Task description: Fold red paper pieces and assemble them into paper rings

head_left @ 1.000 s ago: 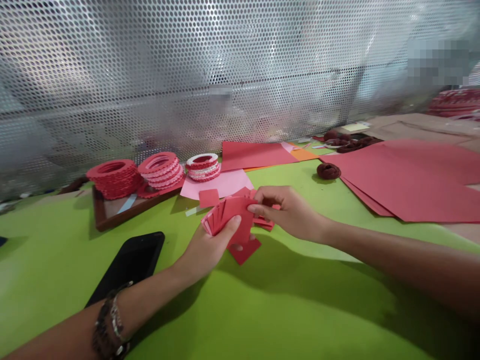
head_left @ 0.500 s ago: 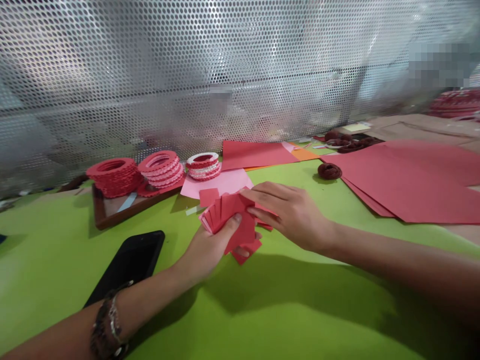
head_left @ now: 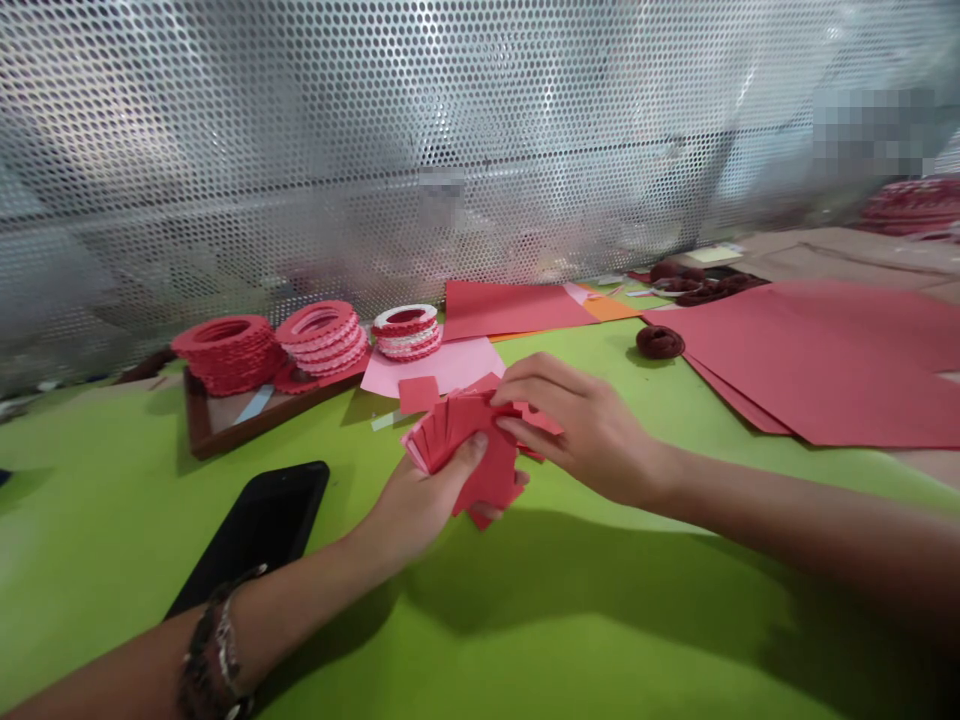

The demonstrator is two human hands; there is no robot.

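Left hand (head_left: 424, 500): I have its grip closed on a fan of red paper cards (head_left: 491, 460). Right hand (head_left: 600, 430): fingertips at the fan's right edge; cannot tell whether pinching. Cards look cut and gathered, I judge; one red paper square (head_left: 418, 394) lies loose just beyond the grip. Farther left, a scalloped red ring stack (head_left: 229, 370) looks finished.
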